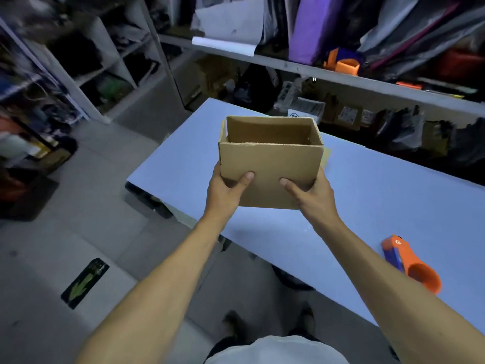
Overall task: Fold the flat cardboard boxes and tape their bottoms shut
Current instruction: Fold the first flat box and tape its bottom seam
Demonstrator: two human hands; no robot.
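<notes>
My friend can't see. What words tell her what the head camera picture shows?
Two bare hands, left hand and right hand, hold an opened cardboard box above a pale blue table. An orange tape dispenser lies on the table to the right, before cluttered shelves.

Bare arms, a pale top and dark shoes, seen from the head camera

Both forearms are uncovered from elbow to wrist, with no sleeve, watch, band or glove on either. The left hand [225, 187] and the right hand [312, 191] carry no rings that can be made out, and the thumbnails are short and unpainted. A light grey-white garment [275, 349] covers the torso at the bottom edge. Below it two dark shoes [305, 320] show, their details lost in shadow
</notes>
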